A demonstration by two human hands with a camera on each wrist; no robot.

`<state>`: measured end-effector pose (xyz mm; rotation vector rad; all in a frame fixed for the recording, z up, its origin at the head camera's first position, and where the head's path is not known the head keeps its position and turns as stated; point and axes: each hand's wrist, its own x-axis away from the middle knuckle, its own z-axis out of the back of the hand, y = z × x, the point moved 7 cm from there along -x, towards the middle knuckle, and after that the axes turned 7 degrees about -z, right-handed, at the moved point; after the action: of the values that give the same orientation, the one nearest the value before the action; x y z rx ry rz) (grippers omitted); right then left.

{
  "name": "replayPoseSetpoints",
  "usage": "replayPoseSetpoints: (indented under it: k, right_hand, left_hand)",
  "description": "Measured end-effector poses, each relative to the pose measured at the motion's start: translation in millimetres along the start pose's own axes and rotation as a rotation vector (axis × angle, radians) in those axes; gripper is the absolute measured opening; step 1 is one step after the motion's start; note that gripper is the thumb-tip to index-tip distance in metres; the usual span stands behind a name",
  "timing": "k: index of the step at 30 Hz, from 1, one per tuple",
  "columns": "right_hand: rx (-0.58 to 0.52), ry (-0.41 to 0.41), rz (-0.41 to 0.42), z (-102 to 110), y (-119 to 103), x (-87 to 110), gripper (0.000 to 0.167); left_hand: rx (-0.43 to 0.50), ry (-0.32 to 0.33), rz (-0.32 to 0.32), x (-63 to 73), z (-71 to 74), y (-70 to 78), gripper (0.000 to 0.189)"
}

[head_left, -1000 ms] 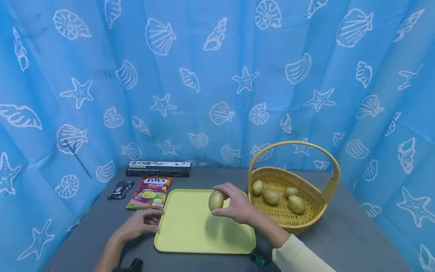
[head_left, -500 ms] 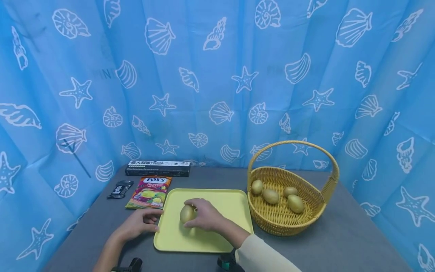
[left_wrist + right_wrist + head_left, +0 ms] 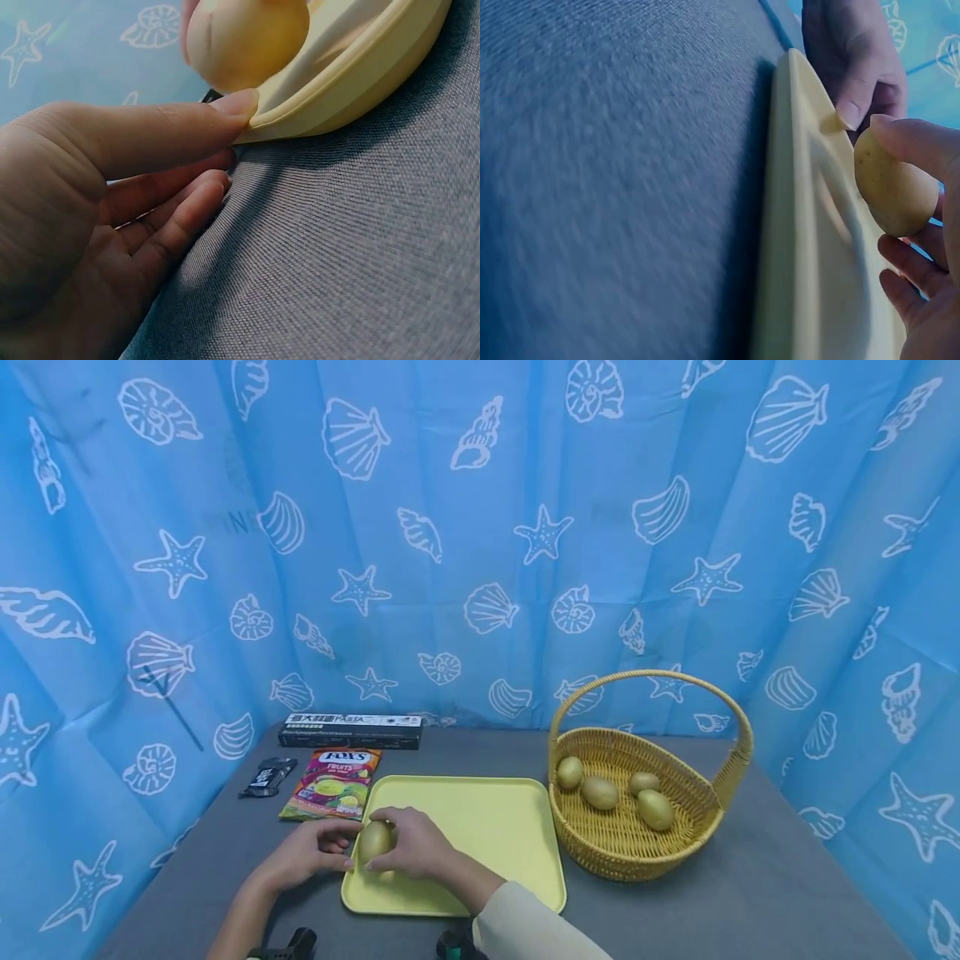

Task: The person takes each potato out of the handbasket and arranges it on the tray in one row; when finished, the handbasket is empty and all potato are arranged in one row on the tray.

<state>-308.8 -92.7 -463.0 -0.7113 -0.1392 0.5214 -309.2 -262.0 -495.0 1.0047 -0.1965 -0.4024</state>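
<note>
My right hand (image 3: 422, 845) pinches a potato (image 3: 375, 840) between thumb and fingers, low over the left end of the yellow tray (image 3: 498, 835). In the right wrist view the potato (image 3: 895, 184) shows small dark specks, with the thumb on its upper side and fingers around the far side. At the tray's left edge, my left hand (image 3: 303, 856) holds the rim, thumb tip on top and the other fingers curled lower down. The left wrist view has the potato (image 3: 247, 41) just beyond that thumb.
A wicker basket (image 3: 622, 862) with a tall handle stands right of the tray, several potatoes (image 3: 600, 793) inside. Left of the tray lie a Fox's candy bag (image 3: 330, 785) and a small black packet (image 3: 267, 777). A pasta box (image 3: 350, 732) sits behind them, before the shell-print curtain (image 3: 480, 527).
My right hand has carried the potato leftward and lower across the tray, from near the basket to beside my left hand. The left hand has stayed at the tray's edge.
</note>
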Motion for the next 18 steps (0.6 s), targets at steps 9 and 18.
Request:
replayPoseSetpoints:
  k: [9, 18]
  right_hand:
    - [0.018, 0.017, 0.012, -9.8, 2.9, 2.8, 0.068]
    - [0.020, 0.038, 0.073, -2.2, 6.2, 10.8, 0.069]
  left_hand:
    - [-0.017, 0.009, 0.043, -0.2, 0.7, -2.5, 0.064]
    - [-0.038, 0.000, -0.038, -0.6, 0.2, 1.1, 0.063]
